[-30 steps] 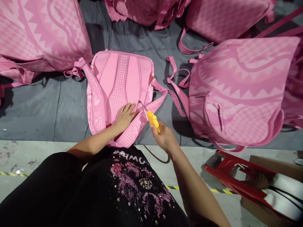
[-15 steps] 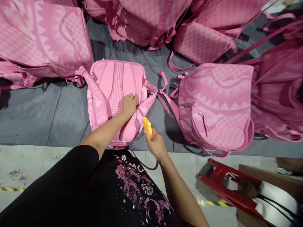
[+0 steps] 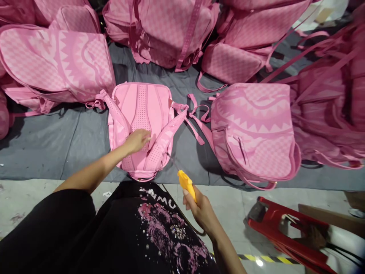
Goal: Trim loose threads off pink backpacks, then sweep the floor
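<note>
We see a small pale-pink fabric backpack point(image 3: 140, 114) lying on smooth dark grey sheeting point(image 3: 85, 148), its padded back panel facing up and its perforated shoulder straps point(image 3: 118, 114) spread along both sides. It lies directly beneath our left hand point(image 3: 138, 140) and is ahead and to the left of our right hand point(image 3: 201, 209). Our left hand is over the panel's lower middle, its fingers loosely bent; we cannot tell whether it presses or pinches the fabric. Our right hand is closed around a yellow-handled tool with a thin dark rod point(image 3: 186, 183), well clear of the backpack itself. The rod points toward the backpack's lower right edge, but blur hides whether its tip touches. Larger pink tooth-print backpacks lie near it, one to the left point(image 3: 71, 62), one to the right point(image 3: 253, 129).
</note>
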{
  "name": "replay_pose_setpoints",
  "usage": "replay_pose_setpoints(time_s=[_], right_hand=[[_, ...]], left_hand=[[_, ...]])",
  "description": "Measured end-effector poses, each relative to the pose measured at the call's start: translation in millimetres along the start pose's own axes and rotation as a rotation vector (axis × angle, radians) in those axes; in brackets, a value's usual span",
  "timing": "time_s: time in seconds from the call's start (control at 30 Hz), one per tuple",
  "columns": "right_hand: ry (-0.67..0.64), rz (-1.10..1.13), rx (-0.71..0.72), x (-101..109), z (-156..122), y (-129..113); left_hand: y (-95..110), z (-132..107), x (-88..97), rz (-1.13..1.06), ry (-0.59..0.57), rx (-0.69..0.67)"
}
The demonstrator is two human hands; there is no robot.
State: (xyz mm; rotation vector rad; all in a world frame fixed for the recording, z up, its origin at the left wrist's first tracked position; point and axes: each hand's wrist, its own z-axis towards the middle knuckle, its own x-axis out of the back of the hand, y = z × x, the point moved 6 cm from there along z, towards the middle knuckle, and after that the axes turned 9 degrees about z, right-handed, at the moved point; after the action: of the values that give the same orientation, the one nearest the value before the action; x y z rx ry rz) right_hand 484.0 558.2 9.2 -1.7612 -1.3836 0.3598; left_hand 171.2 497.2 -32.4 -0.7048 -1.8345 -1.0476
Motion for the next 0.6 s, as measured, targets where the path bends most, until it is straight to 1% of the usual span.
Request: replay_pose_setpoints(time_s=[0.07, 0.13, 0.2, 0.27, 0.33, 0.4, 0.47, 0.5, 0.57, 0.6], right_hand=[[-0.069, -0.008, 0.007, -5.7, -13.9, 6.8], [-0.143, -0.029, 0.021, -11.0, -22.8, 9.2], [-0.197, -0.052, 0.013, -12.8, -29.2, 11.6], [-0.250, -0.082, -0.021, -14.0, -33.4, 16.9], [-0.289, -0.111, -0.034, -18.3, -32.7, 22.0], [-0.287, -0.153, -0.007, -28.5, -26.0, 23.4], [-0.223, -0.216, 0.020, -44.2, -18.4, 21.0], [-0.169, -0.254, 0.012, -53.0, -16.7, 19.7], [-0.082, -0.317, -0.054, -72.0, -18.7, 18.9], [-0.059, -0.325, -0.099, -80.9, -20.4, 19.5]], left_hand=[[11.8, -44.6, -10.7, 0.063, -0.082, -0.092], [24.2, -83.5, -28.3, 0.198, -0.149, -0.174], [29.9, -106.5, -44.8, 0.373, -0.176, -0.199], [28.5, -111.7, -56.8, 0.506, -0.201, -0.170], [23.5, -104.5, -62.9, 0.567, -0.231, -0.150], [18.1, -93.7, -63.5, 0.575, -0.249, -0.170], [15.4, -88.7, -59.4, 0.572, -0.232, -0.212], [16.4, -90.9, -57.0, 0.566, -0.213, -0.242], [19.5, -104.6, -54.7, 0.549, -0.161, -0.311], [17.3, -112.4, -56.5, 0.544, -0.135, -0.335]])
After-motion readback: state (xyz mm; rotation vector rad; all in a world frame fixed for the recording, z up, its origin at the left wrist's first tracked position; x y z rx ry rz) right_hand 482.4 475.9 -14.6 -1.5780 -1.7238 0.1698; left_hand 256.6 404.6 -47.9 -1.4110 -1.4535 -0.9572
